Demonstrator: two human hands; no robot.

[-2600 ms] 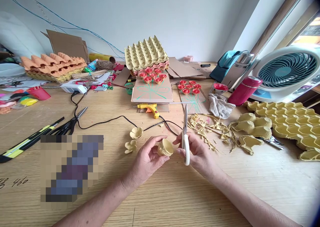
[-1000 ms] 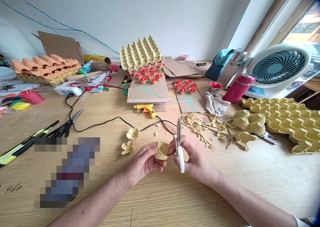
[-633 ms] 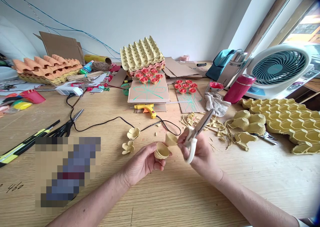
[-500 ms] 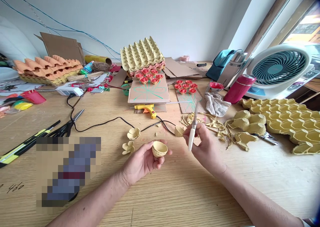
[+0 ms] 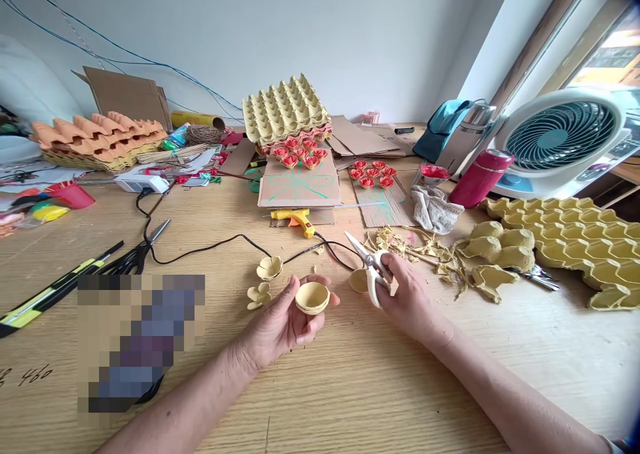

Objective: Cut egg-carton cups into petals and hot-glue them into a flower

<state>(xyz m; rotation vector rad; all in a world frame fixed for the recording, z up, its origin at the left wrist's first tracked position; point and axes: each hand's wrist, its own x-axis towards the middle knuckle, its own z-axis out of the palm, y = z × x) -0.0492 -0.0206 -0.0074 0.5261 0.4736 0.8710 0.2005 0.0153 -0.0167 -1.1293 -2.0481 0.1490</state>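
Note:
My left hand [image 5: 285, 321] is closed around a small yellow cup cut from an egg carton [image 5: 313, 297]; a doubled rim suggests cups nested together. A pair of white-handled scissors [image 5: 373, 267] sits in my right hand [image 5: 413, 301], blades pointing up and left. Just left of the scissors is another carton cup [image 5: 358, 281], partly hidden behind them. Beyond my left hand lie a petal-cut cup [image 5: 270, 268] and a flatter flower-shaped piece [image 5: 259, 296].
A yellow glue gun [image 5: 295, 219] with a black cord lies ahead, near cardboard holding red paper flowers [image 5: 300, 153]. Carton scraps [image 5: 400, 244] and egg trays [image 5: 575, 241] are to the right. Black scissors [image 5: 133, 257] and a cutter lie left.
The scissors have turned from upright to slanting left, showing both handles. The cup by my right hand is lower, near the table. My left hand has tipped its cup slightly and shifted left.

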